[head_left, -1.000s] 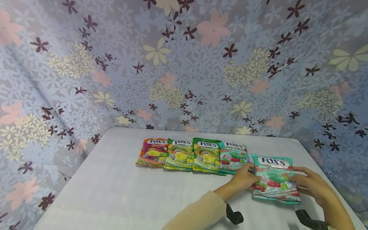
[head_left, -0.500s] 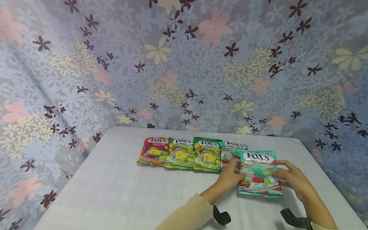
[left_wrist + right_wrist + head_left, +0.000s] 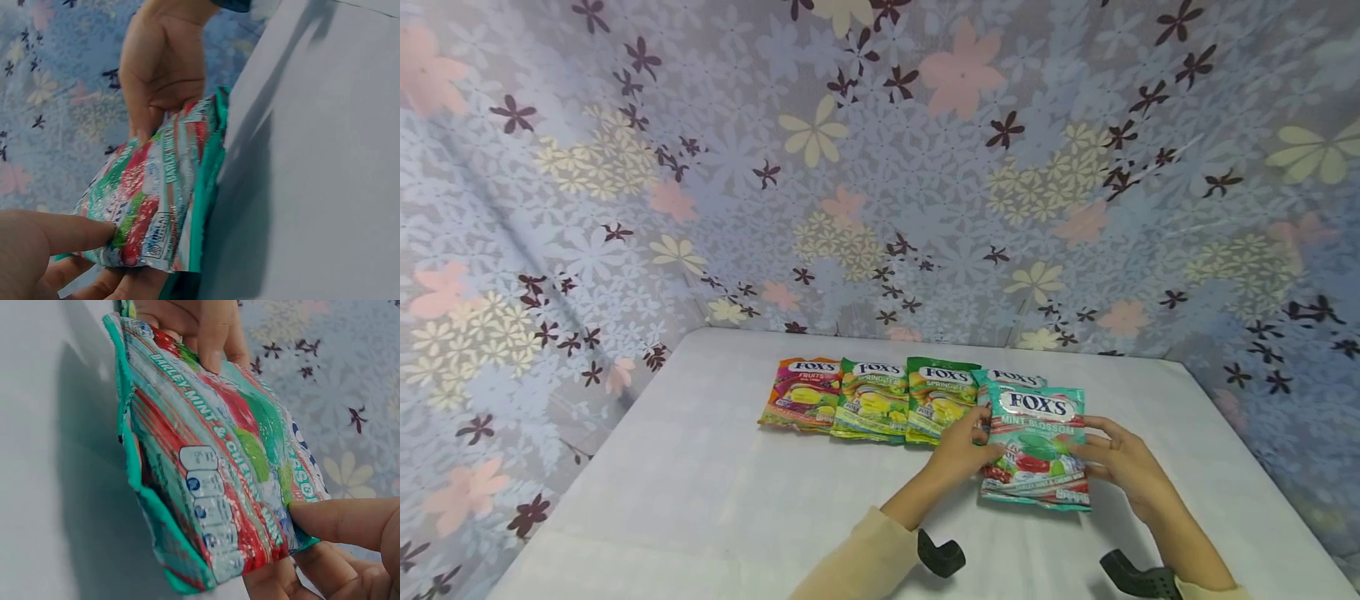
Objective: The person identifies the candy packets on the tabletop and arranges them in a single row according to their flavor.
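1. Over on the left of the white table (image 3: 685, 467), a row of Fox's candy bags starts with the orange fruits bag (image 3: 801, 393), flat on the cloth.
2. Next along are two green spring tea bags (image 3: 871, 399) and (image 3: 942, 398), edges overlapping a bit.
3. After those sits a teal mint blossom bag in the row (image 3: 1017, 377), mostly covered, only its top strip shows.
4. Left hand (image 3: 961, 451) has its grip clamped on the left edge of the held mint blossom bag (image 3: 1037, 443), thumb on the front, fingers curled under it.
5. That held bag is tipped up off the table, right in front of the covered one at the row's right end.
6. Right hand (image 3: 1118, 463) pinches the bag's right edge the same way, thumb on the printed side, fingers behind.
7. Flowery curtain (image 3: 880, 167) wraps round behind and on both sides.
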The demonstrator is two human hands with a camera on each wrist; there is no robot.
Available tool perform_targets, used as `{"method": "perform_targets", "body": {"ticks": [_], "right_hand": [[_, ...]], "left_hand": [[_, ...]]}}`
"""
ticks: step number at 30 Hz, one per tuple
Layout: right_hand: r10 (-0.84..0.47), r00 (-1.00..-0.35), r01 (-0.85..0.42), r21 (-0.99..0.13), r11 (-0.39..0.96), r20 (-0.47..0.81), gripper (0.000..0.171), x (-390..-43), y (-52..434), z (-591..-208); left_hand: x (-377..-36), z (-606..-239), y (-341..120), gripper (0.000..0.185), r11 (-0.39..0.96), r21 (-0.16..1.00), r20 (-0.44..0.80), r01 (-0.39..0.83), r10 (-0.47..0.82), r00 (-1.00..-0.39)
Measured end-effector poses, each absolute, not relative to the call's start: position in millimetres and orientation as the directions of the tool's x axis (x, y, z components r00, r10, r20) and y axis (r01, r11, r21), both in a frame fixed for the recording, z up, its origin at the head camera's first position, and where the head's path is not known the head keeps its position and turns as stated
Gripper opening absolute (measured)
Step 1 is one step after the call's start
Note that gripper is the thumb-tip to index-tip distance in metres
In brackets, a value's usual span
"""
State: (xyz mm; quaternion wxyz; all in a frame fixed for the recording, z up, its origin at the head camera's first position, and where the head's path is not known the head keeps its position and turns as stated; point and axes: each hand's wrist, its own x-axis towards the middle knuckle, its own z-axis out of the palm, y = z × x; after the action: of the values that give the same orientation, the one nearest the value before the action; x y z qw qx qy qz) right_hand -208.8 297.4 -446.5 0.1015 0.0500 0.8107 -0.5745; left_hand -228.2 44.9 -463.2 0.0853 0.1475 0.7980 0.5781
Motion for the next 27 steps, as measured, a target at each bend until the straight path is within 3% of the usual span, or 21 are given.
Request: {"method": "perform_targets", "body": {"ticks": [13,18,27], "right_hand": [[-0.093,-0.972,0.165,-0.913,0.373,-0.214,0.076,-207,256,-434],[-0.143,-0.967,0.140,-0.910,0.390,-0.210,0.084,-211,246,-434],[-0.142,-0.964,0.163,-0.920,0.357,-0.226,0.088,-211,233,-433]], "left_hand": [[-238,-458,7,0.045,0.324,0.935,0.021,0.146,0.359,-0.933],[-245,-457,-3,0.047,0.328,0.935,0.016,0.137,0.346,-0.938],[-249,-456,-14,0.041,0.193,0.979,-0.023,0.057,0.384,-0.923]]}}
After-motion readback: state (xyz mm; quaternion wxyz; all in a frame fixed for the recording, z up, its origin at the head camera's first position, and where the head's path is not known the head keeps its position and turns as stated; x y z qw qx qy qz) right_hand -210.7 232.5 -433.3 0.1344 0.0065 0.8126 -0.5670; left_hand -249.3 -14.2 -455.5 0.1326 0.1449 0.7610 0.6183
